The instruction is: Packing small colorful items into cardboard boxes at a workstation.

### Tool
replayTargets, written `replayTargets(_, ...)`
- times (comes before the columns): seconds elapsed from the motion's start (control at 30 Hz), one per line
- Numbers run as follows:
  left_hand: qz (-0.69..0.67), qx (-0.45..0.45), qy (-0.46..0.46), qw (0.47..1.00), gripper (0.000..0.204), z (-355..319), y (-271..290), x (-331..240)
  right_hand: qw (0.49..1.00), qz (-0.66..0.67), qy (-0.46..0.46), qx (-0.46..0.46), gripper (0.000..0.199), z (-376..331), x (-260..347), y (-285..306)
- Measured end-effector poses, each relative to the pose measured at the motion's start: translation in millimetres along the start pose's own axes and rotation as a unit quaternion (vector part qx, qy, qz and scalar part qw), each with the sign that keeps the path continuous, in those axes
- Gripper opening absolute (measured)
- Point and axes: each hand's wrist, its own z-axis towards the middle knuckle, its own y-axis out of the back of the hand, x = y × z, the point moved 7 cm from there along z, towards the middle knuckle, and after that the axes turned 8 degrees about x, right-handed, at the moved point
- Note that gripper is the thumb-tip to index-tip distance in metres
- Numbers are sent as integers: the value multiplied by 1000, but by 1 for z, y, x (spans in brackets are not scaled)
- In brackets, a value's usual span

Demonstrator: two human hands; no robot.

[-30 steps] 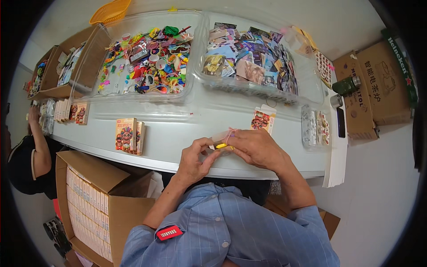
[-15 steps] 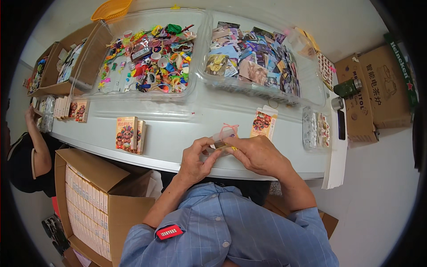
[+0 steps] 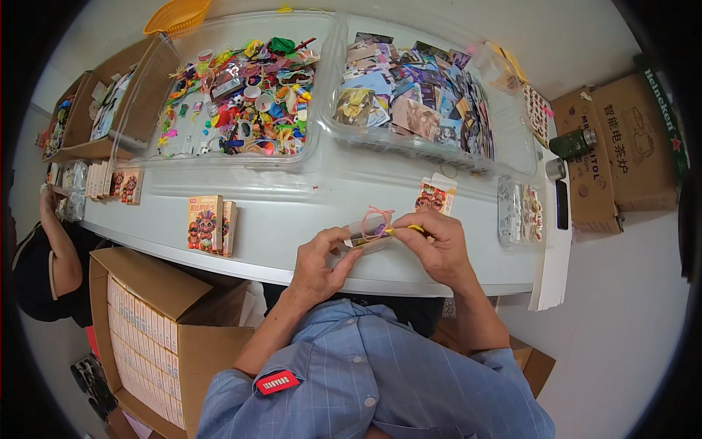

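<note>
Near the front edge of the table, my left hand (image 3: 319, 257) grips a small clear plastic box (image 3: 358, 228) between thumb and fingers. A loop of pink cord (image 3: 376, 214) sticks up at its far side, and something dark and purple shows within. My right hand (image 3: 440, 249) is closed in a pinch on a thin yellow piece (image 3: 415, 227) at the box's right end; what kind of piece it is I cannot make out. Just beyond that hand lies an orange printed carton (image 3: 434, 196) with its end flap raised. Further left, printed cartons (image 3: 205, 224) stand upright together.
At the back, a clear tray of small colourful toys (image 3: 316, 150) sits beside another of picture cards (image 3: 420, 113). A clear plastic pack (image 3: 518, 212) lies right, near a phone (image 3: 561, 205). Below left is a cardboard box (image 3: 212, 344) of cartons. Another person's arm (image 3: 64, 252) is far left.
My right hand has drawn back to the right from the clear box, pinching the yellow piece, and now covers part of the orange carton. My left hand still holds the box.
</note>
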Motion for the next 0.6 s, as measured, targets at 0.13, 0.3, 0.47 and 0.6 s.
replayTargets(0.13, -12, 1, 10, 1000, 43, 0, 0, 3, 999, -29, 8, 31, 8, 2, 1, -9)
replayTargets(0.3, -42, -30, 35, 998, 43, -3, 8, 10, 992, 56, -73, -81, 12, -9, -35, 4)
replayTargets(0.47, -55, -31, 66, 996, 42, -6, 21, 17, 979, -203, -17, -19, 21, 5, -35, -5)
replayTargets(0.6, -12, -21, 30, 999, 42, -1, 21, 6, 985, -161, -18, -67, 28, 7, -34, 3)
